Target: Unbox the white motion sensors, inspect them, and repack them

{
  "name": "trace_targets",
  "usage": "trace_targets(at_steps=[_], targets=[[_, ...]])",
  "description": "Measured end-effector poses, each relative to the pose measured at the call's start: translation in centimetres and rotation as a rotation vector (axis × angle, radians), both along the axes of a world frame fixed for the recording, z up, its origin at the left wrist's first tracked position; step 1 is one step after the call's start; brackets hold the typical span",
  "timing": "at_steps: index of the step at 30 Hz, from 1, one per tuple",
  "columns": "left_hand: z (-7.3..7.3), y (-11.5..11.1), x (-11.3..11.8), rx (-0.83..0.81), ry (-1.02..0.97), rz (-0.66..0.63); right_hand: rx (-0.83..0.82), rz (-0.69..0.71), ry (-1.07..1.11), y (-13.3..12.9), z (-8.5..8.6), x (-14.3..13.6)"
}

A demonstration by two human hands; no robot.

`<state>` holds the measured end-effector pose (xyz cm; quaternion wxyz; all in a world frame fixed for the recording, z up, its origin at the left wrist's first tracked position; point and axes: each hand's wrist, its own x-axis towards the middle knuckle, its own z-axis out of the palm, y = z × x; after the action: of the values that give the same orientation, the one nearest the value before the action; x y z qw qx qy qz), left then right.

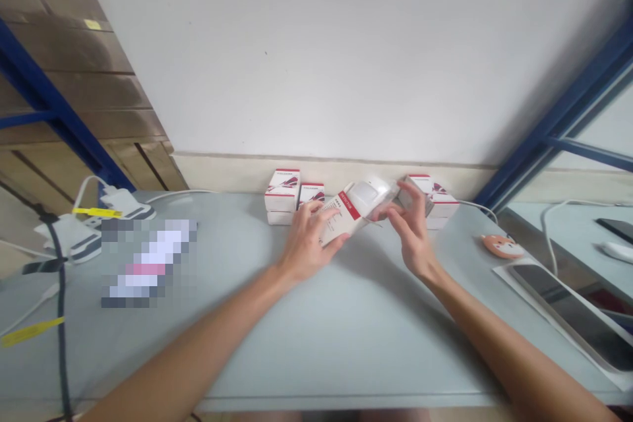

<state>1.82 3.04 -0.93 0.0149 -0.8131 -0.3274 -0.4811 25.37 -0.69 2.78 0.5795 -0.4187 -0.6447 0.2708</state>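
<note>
My left hand is wrapped round a small white cardboard box with a red band, held tilted above the table. At the box's upper right end is a clear plastic bag with a whitish item showing in it; whether the item is partly inside the box I cannot tell. The fingers of my right hand are bent and closed on the plastic. Motion blur and glare hide the exact grip. Behind my hands stand similar red and white boxes, a stack at the left and others at the right.
The blue-grey table meets a white wall. Power strips with cables and a pixelated object lie left. An orange animal-faced object and a dark flat panel lie right. Blue metal frames flank the table.
</note>
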Motion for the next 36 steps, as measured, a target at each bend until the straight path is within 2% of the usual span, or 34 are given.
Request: trace_targets(at_steps=[6,9,13,20,23,27,29,32,36], targets=[[-0.1,0.0,0.2,0.012,-0.012,0.006,-0.032,-0.079,-0.005,0.5,-0.3,0.1],[0.0,-0.2,0.4,0.004,-0.066,0.017,-0.026,-0.111,-0.136,0.8,-0.5,0.3],[0.1,-0.2,0.5,-0.023,-0.102,0.009,-0.032,-0.087,-0.328,0.9,-1.1,0.0],[-0.9,-0.6,1.1,-0.109,-0.112,-0.087,0.064,-0.175,-0.287,0.9,-1.7,-0.5],[-0.8,-1.3,1.6,-0.234,-0.185,-0.149,0.143,-0.209,-0.292,1.0,-1.6,-0.4],[0.5,-2.1,1.9,-0.493,-0.305,-0.240,0.207,-0.181,-0.211,1.0,-1.2,-0.4],[1.0,-2.3,1.8,-0.512,-0.297,-0.300,0.209,-0.167,-0.153,0.8,-0.9,-0.6],[1.1,-2.3,1.6,-0.416,-0.226,-0.314,0.133,-0.156,-0.027,0.1,-0.3,-1.2],[0.7,-2.7,1.8,-0.358,-0.186,-0.256,-0.146,-0.024,0.139,-1.2,0.6,-1.9]])
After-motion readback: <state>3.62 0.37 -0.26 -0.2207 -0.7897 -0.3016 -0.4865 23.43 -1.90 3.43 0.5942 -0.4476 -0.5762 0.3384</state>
